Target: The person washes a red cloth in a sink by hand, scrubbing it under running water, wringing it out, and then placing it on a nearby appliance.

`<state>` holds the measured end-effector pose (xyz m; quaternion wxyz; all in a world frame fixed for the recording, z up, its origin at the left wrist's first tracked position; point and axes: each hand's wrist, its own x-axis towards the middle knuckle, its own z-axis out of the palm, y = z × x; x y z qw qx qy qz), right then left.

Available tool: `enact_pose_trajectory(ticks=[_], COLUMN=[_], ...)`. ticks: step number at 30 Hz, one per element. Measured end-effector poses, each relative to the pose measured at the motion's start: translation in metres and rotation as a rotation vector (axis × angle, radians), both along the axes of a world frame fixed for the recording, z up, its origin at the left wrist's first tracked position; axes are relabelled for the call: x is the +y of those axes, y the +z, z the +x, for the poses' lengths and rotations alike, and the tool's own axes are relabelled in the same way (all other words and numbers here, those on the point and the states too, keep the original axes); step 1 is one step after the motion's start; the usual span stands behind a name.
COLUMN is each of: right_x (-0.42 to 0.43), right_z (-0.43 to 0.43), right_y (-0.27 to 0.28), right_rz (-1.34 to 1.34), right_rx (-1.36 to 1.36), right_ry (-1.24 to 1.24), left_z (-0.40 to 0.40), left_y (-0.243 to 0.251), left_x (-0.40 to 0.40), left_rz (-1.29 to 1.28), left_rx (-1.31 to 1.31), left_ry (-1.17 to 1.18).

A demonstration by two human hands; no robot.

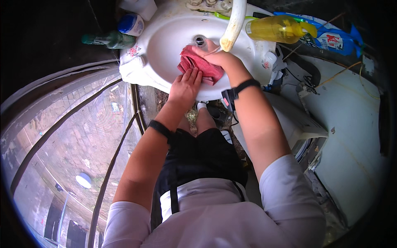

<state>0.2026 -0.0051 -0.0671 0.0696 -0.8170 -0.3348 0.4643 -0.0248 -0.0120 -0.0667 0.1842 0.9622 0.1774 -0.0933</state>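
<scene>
A folded red cloth (pixel 204 66) lies bunched in the front part of a white ceramic washbasin (pixel 161 46). My left hand (pixel 187 85) rests its fingertips on the cloth's near left edge. At the cloth's upper right, my right hand (pixel 215 55) grips it, thumb on top and the other fingers partly hidden. The round drain (pixel 199 40) shows just beyond the cloth. A white hose-like spout (pixel 234 26) hangs over the basin, its end close above my right wrist. Water at the spout is hard to make out.
On the right rim lies a yellow pump bottle (pixel 273 29), beside a blue plastic packet (pixel 332 38). A green bottle (pixel 110 40) and a blue-lidded jar (pixel 131 24) flank the left rim. A white appliance (pixel 279 114) stands right, near cables. A mesh window (pixel 80 124) borders the left.
</scene>
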Motion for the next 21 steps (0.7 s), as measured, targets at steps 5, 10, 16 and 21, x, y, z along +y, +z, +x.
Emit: enact_pose_trajectory(ticks=[5,10,16,21], right_x=[-0.043,-0.044,-0.072,-0.088], right_z=[0.019,0.019,-0.029,-0.016], right_y=[0.004,0.022,0.040,0.033], right_rz=[0.148,0.172,0.375,0.287], right_rx=[-0.078,-0.307,-0.475,-0.237], right_ry=[0.264,0.335,0.534,0.273], left_z=[0.018,0.032,0.037,0.026], left_y=[0.013,0.045,0.032,0.014], left_x=[-0.005,-0.024,0.029,0.047], left_rz=[0.042,-0.132,-0.044,-0.169], left_rx=[0.120,0.036,-0.246,-0.100], left_ry=[-0.013,-0.001,0.231,0.021])
